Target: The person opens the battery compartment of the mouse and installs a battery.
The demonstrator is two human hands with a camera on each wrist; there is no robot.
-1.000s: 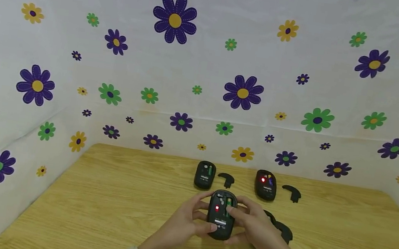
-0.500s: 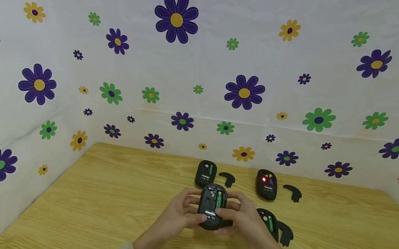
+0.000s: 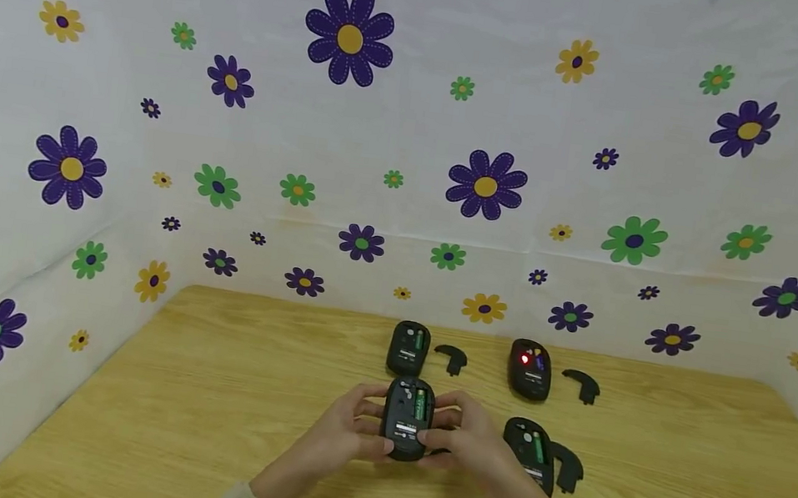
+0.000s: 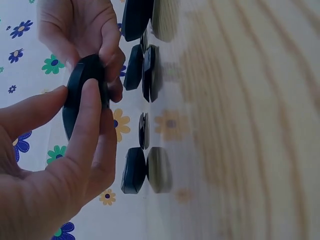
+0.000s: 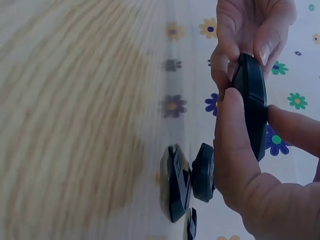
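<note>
A black computer mouse (image 3: 404, 441) is held underside up above the table, between both hands. A green battery (image 3: 420, 405) lies in its open compartment, and no red light shows on it. My left hand (image 3: 342, 433) grips the left side, thumb on the underside near the lower end. My right hand (image 3: 479, 449) grips the right side, its thumb at the lower right. The left wrist view shows the mouse (image 4: 82, 90) edge-on between thumb and fingers. In the right wrist view fingers of both hands close on the mouse (image 5: 256, 110). A dark piece (image 3: 442, 453) shows beside the right fingers.
Behind the hands lies a mouse (image 3: 406, 355) with a curved cover (image 3: 456, 359). Further right are a mouse (image 3: 529, 376) with a red light and its cover (image 3: 584, 386). A third mouse (image 3: 530, 451) and cover (image 3: 569, 469) lie by my right forearm. Flowered cloth surrounds the wooden table (image 3: 238, 379).
Both hands have moved left with the mouse. Its red light, lit a second ago, no longer shows. The right thumb has slid from the battery down to the casing below.
</note>
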